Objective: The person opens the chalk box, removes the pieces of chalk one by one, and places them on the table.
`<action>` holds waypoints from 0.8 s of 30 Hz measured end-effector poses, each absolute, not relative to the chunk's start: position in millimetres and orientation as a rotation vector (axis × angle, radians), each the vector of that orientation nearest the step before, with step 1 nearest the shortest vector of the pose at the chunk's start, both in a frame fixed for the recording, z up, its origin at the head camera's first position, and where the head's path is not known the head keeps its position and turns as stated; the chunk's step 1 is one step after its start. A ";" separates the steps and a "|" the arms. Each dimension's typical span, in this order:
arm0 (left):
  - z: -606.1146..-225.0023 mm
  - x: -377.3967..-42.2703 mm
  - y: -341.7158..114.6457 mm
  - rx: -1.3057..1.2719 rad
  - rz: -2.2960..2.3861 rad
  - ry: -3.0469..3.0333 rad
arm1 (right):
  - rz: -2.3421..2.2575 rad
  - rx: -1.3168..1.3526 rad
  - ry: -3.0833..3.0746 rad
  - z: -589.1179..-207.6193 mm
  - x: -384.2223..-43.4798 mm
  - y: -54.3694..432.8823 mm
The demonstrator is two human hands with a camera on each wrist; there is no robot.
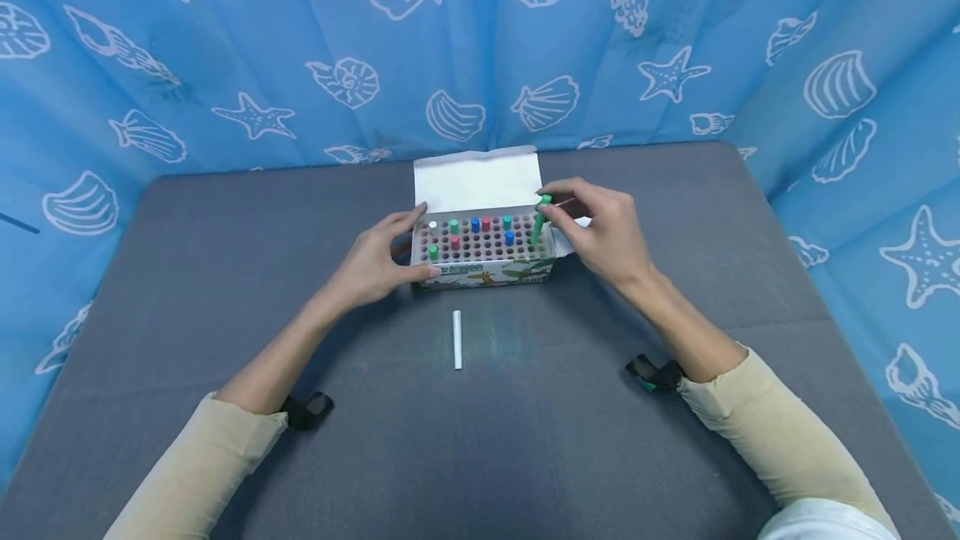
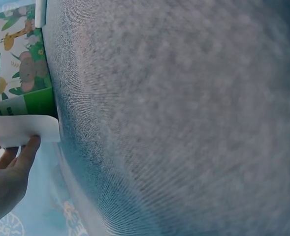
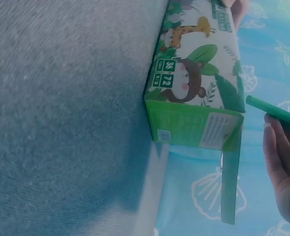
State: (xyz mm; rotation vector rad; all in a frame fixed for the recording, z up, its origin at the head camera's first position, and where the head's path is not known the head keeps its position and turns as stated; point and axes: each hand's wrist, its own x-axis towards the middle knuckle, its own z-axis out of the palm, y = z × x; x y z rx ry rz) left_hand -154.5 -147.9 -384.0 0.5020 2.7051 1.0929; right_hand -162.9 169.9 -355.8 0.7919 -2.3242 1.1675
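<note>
Your R hand [image 1: 607, 227] pinches green stick [image 1: 537, 227] btwn thumb & fingers; stick tilted, lower tip at hole grid [image 1: 480, 247] near R end of open box [image 1: 487, 277], can't tell if inserted. Your L hand [image 1: 375, 257], spread wide, holds box's L end: thumb on front, fingers toward back corner. Colored ends [image 1: 509, 237] (green, blue, red, white) poke up from grid. Lid [image 1: 477, 182] folded back. White stick [image 1: 457, 340] lies on counter [image 1: 420, 457], nearer you than box.
</note>
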 end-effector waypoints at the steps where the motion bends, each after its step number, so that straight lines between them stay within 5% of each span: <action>1: -383.9 -154.6 -147.7 0.503 1.092 2.707 | 1.201 0.782 -2.320 -354.9 -162.2 170.1; 24: -386.9 -154.5 -147.0 0.475 1.103 2.731 | 2.015 0.595 -2.482 -365.4 -128.1 143.4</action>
